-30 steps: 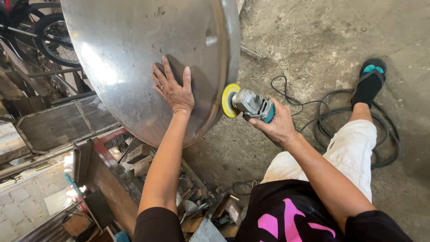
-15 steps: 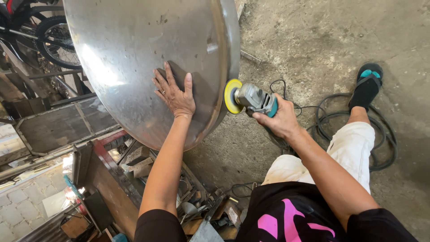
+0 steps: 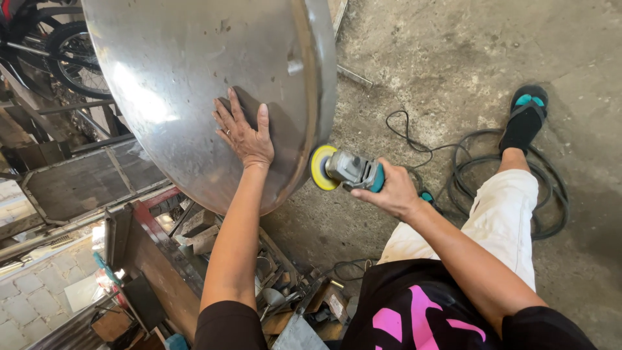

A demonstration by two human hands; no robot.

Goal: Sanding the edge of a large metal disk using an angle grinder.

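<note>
Polishing looks under way: left hand [image 3: 245, 133] presses flat, fingers spread, on the steel dome [image 3: 194, 84], right hand [image 3: 389, 191] clenches an angle grinder [image 3: 350, 170] whose yellow disc [image 3: 322, 167] must meet the rim at five o'clock.

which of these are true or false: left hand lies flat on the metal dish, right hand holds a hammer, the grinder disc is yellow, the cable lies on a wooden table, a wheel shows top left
1. The left hand lies flat on the metal dish. True.
2. The right hand holds a hammer. False: it holds a grinder.
3. The grinder's disc is yellow. True.
4. The cable lies on a wooden table. False: it lies coiled on the concrete floor, beside the sandalled foot.
5. A wheel shows at top left. True.
</note>
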